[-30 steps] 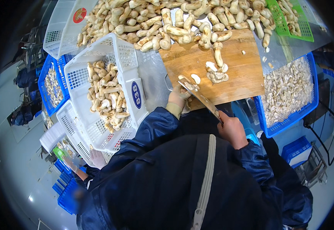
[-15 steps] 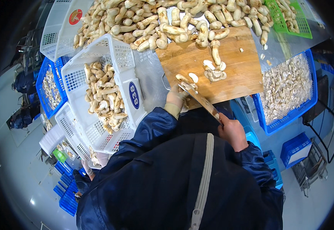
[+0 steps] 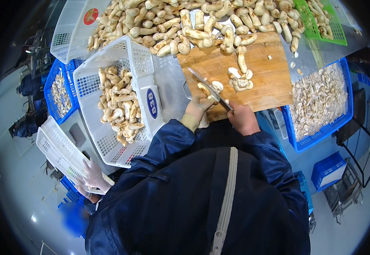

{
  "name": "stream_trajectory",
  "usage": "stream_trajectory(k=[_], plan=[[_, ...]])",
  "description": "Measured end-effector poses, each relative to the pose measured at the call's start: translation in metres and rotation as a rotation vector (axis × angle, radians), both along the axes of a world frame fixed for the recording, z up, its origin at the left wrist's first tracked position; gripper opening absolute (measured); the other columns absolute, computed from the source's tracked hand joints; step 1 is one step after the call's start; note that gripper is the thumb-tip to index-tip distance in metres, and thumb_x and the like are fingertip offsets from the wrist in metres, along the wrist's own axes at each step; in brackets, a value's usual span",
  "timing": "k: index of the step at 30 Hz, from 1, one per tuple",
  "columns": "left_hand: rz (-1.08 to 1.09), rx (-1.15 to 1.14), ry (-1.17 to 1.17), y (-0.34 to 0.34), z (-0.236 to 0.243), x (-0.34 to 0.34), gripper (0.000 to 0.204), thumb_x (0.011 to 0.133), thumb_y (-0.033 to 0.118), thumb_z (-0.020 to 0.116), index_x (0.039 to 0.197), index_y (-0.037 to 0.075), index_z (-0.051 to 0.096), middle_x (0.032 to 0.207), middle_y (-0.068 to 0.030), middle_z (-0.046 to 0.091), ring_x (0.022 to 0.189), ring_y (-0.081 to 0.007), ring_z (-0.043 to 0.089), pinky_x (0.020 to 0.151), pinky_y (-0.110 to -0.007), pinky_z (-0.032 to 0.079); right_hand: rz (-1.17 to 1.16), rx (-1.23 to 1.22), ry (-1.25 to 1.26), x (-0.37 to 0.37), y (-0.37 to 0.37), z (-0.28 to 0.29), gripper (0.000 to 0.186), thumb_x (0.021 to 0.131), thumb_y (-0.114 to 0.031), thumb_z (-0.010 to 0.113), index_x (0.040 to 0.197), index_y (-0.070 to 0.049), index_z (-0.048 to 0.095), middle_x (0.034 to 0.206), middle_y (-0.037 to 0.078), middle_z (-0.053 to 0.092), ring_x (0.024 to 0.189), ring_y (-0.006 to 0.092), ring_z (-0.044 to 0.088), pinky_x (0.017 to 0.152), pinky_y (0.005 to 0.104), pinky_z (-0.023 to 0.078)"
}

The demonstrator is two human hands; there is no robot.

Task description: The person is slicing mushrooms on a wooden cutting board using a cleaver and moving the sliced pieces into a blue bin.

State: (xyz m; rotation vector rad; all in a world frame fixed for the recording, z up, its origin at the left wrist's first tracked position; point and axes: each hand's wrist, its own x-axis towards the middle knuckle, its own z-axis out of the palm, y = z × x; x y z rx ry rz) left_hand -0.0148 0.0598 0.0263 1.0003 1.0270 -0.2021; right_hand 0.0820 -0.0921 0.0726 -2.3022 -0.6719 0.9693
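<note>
My left hand (image 3: 197, 108), in a pale glove, is closed round a mushroom (image 3: 203, 88) at the near left edge of a wooden cutting board (image 3: 274, 80). My bare right hand (image 3: 243, 118) grips the handle of a knife (image 3: 201, 77). Its blade slants up to the left across the mushroom, touching or just above it; I cannot tell which. Beside the blade lies a pale cut slice (image 3: 217, 86). Farther right on the board is a cluster of mushroom slices (image 3: 241, 80), with a whole mushroom (image 3: 241, 59) just beyond it.
A large mushroom pile (image 3: 151, 32) covers the far table. To the left stands a white crate (image 3: 144, 63) of mushrooms; to the right, a blue crate (image 3: 350, 85) of slices. A green basket (image 3: 342, 38) is far right. At lower left, a person's gloved hands (image 3: 94, 175) hold a white crate (image 3: 61, 146).
My right hand has moved left and slightly up, and the knife tip now reaches farther over the board. At lower left, the other person's white crate has swung outward to the left.
</note>
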Motion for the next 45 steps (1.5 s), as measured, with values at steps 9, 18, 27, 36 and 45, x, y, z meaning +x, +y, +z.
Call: stream_trajectory(k=[9, 18, 27, 36, 45], plan=[[-0.041, 0.308, 0.234, -0.007, -0.016, 0.012, 0.033, 0.078, 0.016, 0.065, 0.102, 0.001, 0.049, 0.071, -0.0097, 0.062, 0.057, -0.0146, 0.058, 0.046, -0.027, 0.044, -0.097, -0.013, -0.069, 0.007, -0.02, -0.006, 0.025, 0.072, -0.009, 0.053, 0.096, -0.002, 0.059, 0.071, 0.026, 0.057, 0.069, 0.0414, 0.057, 0.064, 0.0477, 0.047], [0.026, 0.813, 0.141, 0.068, 0.158, 0.002, 0.032, 0.079, 0.008, 0.062, 0.109, -0.001, 0.053, 0.086, -0.0121, 0.061, 0.071, -0.0136, 0.059, 0.058, -0.024, 0.047, -0.149, 0.074, -0.059, 0.007, -0.022, -0.005, 0.025, 0.072, -0.008, 0.05, 0.094, 0.002, 0.06, 0.064, 0.025, 0.057, 0.061, 0.0388, 0.058, 0.058, 0.0444, 0.047], [-0.042, 0.995, 0.042, 0.104, 0.148, 0.026, 0.037, 0.078, 0.014, 0.062, 0.113, 0.002, 0.055, 0.091, -0.0143, 0.063, 0.08, -0.0194, 0.061, 0.069, -0.03, 0.049, -0.132, 0.026, -0.069, 0.009, -0.025, -0.011, 0.023, 0.073, -0.009, 0.052, 0.091, 0.002, 0.06, 0.066, 0.025, 0.057, 0.063, 0.0392, 0.058, 0.059, 0.0441, 0.047], [-0.537, 1.447, 0.347, 0.113, -0.018, 0.145, 0.076, 0.07, 0.023, 0.068, 0.129, -0.003, 0.029, 0.099, -0.0244, 0.056, 0.092, -0.0358, 0.056, 0.079, -0.039, 0.046, -0.13, -0.019, -0.037, 0.004, -0.019, -0.003, 0.026, 0.073, -0.009, 0.054, 0.097, -0.001, 0.059, 0.071, 0.024, 0.059, 0.07, 0.0398, 0.059, 0.064, 0.0446, 0.048], [0.678, -1.047, -0.419, 0.075, -0.002, 0.045, 0.042, 0.09, 0.026, 0.047, 0.128, 0.008, 0.042, 0.117, -0.0169, 0.051, 0.063, -0.0107, 0.055, 0.037, -0.016, 0.034, -0.205, 0.073, -0.013, 0.008, -0.02, 0.0, 0.021, 0.071, -0.007, 0.054, 0.089, 0.001, 0.059, 0.069, 0.026, 0.056, 0.068, 0.0419, 0.057, 0.062, 0.0462, 0.046]])
